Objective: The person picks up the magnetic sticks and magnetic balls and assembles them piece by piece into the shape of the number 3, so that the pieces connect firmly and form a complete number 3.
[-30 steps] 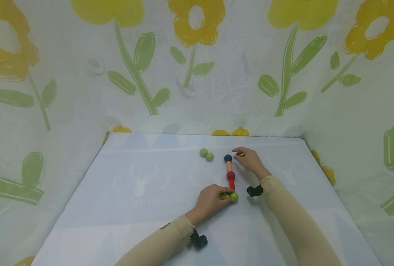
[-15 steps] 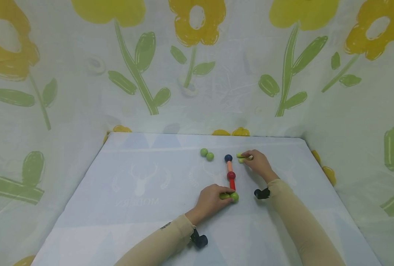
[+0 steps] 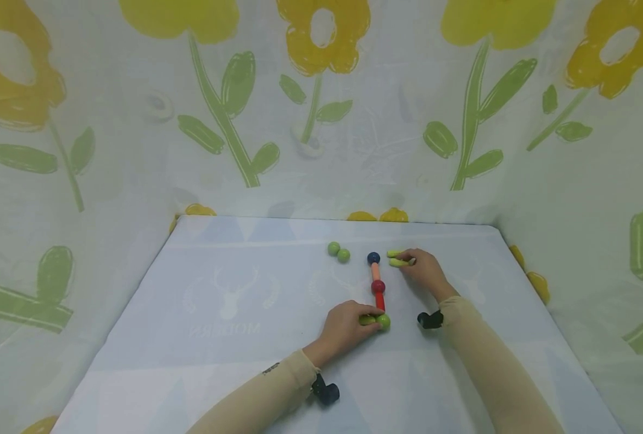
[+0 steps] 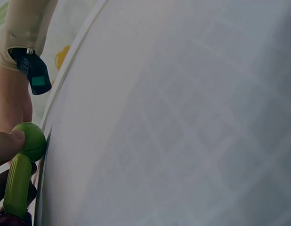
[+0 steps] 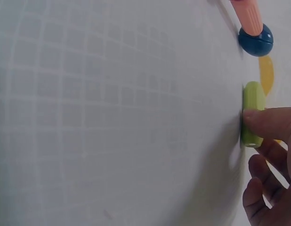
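My left hand [image 3: 348, 328] pinches a green ball [image 3: 383, 322], thumb on its side, as the left wrist view shows. A ribbed green rod [image 4: 17, 183] runs from that ball under the fingers. A red rod [image 3: 380, 302], red ball [image 3: 378, 287], salmon rod [image 3: 376, 272] and dark blue ball [image 3: 373, 258] line up away from it. Right of the blue ball, my right hand [image 3: 424, 272] pinches a light green rod [image 5: 253, 113] between thumb and fingers, low at the tabletop. A second light green rod [image 3: 394, 254] lies just behind it.
Two green balls [image 3: 338, 252] sit close together at the back, left of the blue ball. The pale printed tabletop [image 3: 234, 301] ends at a back edge, with a flower-patterned curtain [image 3: 376, 132] behind and at both sides.
My right hand has drawn right and slightly nearer, away from the blue ball. Two light green rods now show at its fingertips. My left hand stays in place on the green ball.
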Motion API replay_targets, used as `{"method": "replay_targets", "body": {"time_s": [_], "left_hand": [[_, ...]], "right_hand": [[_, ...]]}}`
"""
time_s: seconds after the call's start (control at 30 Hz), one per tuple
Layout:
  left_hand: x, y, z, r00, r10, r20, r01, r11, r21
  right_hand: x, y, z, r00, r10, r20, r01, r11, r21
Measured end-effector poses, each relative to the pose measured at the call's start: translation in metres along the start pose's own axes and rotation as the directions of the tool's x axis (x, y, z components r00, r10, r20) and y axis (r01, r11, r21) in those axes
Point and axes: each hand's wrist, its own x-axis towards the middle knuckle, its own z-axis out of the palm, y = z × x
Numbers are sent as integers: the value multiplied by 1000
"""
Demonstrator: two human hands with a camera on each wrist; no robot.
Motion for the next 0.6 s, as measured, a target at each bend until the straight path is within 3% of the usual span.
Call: {"method": "replay_targets", "body": {"time_s": [0.4,0.6], "left_hand": [[0,1,0,1000,2,-1,-2,1000,-6],[0,0,1,1000,0,-4,0,1000,0]], "right_hand": [[-3,0,1,1000,3,-10,-3,1000,-11],[-2,-2,-1,999,-33,-25,33,999,-4]]}}
